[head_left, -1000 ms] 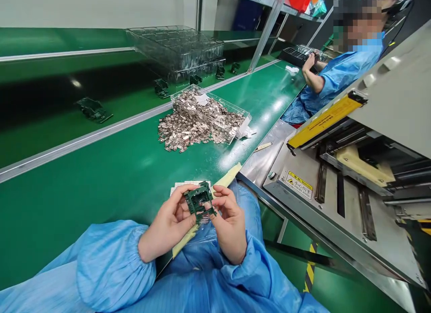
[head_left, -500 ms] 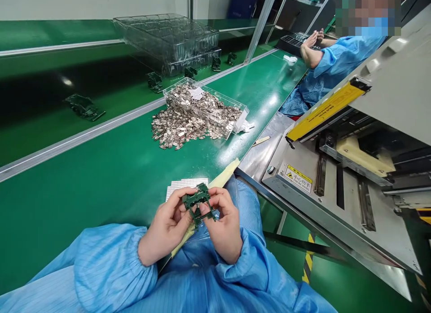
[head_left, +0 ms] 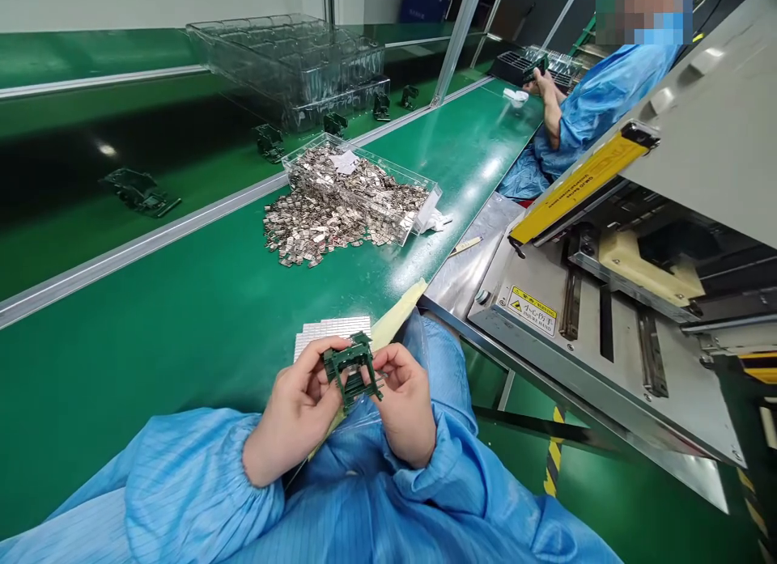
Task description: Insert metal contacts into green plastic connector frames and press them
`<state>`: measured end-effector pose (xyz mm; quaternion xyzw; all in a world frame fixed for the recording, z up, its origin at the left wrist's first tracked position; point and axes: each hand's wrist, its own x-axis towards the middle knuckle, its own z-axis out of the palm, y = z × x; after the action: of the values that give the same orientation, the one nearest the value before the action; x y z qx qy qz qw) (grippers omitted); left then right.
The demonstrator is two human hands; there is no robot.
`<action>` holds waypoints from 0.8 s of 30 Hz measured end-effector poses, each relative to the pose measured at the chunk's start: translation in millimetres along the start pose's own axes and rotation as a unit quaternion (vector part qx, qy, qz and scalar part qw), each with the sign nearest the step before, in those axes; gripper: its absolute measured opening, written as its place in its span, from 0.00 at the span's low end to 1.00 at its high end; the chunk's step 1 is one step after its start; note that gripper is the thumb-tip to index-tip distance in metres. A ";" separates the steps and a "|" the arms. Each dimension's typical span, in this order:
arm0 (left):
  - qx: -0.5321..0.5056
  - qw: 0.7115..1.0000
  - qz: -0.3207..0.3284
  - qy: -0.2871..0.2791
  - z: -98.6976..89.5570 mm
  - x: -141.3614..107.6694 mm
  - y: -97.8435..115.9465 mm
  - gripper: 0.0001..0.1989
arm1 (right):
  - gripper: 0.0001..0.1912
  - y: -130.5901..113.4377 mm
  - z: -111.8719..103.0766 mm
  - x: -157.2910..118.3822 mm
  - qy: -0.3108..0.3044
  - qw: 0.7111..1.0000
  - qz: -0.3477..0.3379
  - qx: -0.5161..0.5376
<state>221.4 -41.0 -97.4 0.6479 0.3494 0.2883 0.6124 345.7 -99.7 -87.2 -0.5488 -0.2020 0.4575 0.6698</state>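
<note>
Person is holding small green frame up above lap, fingers of left hand and right hand closed and gripping its two sides, w/ silver sheet on green belt just behind it, and pile of metal bits beside clear tray further away.

**Green desk: parts and loose items**

Green-topped desk carries a clear plastic tray heaped with small metal stampings; these spill past its near side into a loose pile. White wipe touches the tray corner. Nearer lie a silver sheet and cream strip, side by side.
</note>
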 end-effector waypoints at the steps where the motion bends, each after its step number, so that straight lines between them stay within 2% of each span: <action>1: 0.004 1.000 -0.003 -0.003 0.7 -1.0 0.8 0.17 | 0.16 0.6 -0.5 -1.9 0.004 1.000 0.003 0.004; 6: 0.024 0.999 0.021 -0.028 0.8 2.3 3.3 0.16 | 0.13 6.0 -18.0 -4.2 0.000 1.000 -0.009 -0.009; 10: 0.068 0.995 0.069 0.033 -6.6 24.9 -0.6 0.16 | 0.16 22.9 -48.1 7.3 0.040 0.994 -0.031 -0.099; 12: 0.105 0.989 0.087 0.058 -9.0 38.7 -5.1 0.16 | 0.21 34.6 -58.5 12.7 -0.015 0.988 -0.019 -0.153; 14: 0.129 0.985 0.101 0.049 -8.5 49.5 -9.6 0.17 | 0.23 44.8 -62.2 15.0 -0.107 0.978 -0.007 -0.178; 16: 0.142 0.984 0.106 0.032 -5.4 55.3 -12.4 0.18 | 0.21 52.1 -61.3 14.4 -0.163 0.971 -0.010 -0.175; 19: 0.157 0.982 0.104 0.025 0.1 56.5 -13.3 0.18 | 0.21 59.5 -58.4 10.9 -0.175 0.971 -0.023 -0.161; 24: 0.166 0.981 0.103 0.020 2.9 54.7 -11.9 0.18 | 0.23 70.7 -57.7 7.1 -0.139 0.974 -0.066 -0.169</action>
<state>254.8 1.5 -112.5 0.7672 0.3355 0.3009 0.4563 366.2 -127.1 -172.2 -0.5702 -0.4033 0.4439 0.5614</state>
